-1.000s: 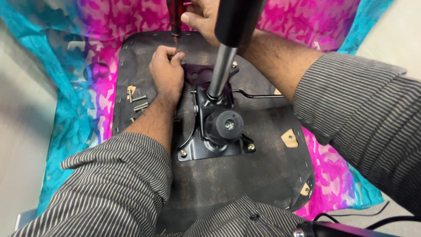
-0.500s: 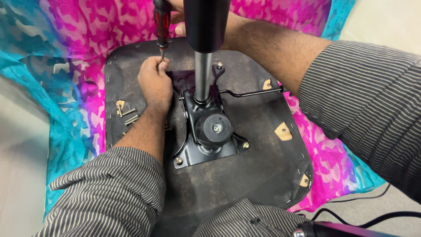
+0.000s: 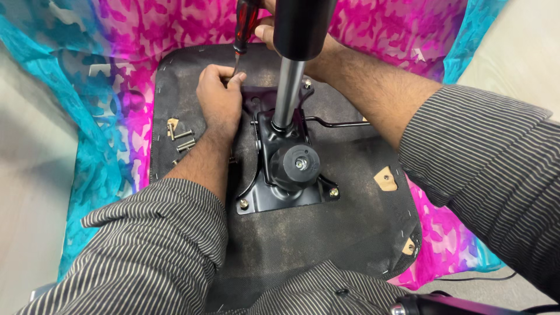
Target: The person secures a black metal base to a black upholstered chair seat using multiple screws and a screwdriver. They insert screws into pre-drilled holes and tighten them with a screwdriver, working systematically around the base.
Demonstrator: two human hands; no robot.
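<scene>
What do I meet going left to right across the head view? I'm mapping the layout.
Turquoise cloth → loose bolts → left hand → black mounting plate → black lever rod → striped right sleeve.

Pink-teal cloth under all, loose bolts at left, black cable bottom right.

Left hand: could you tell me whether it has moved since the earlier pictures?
No; the left hand stays at the far left corner of the mounting plate.
</scene>
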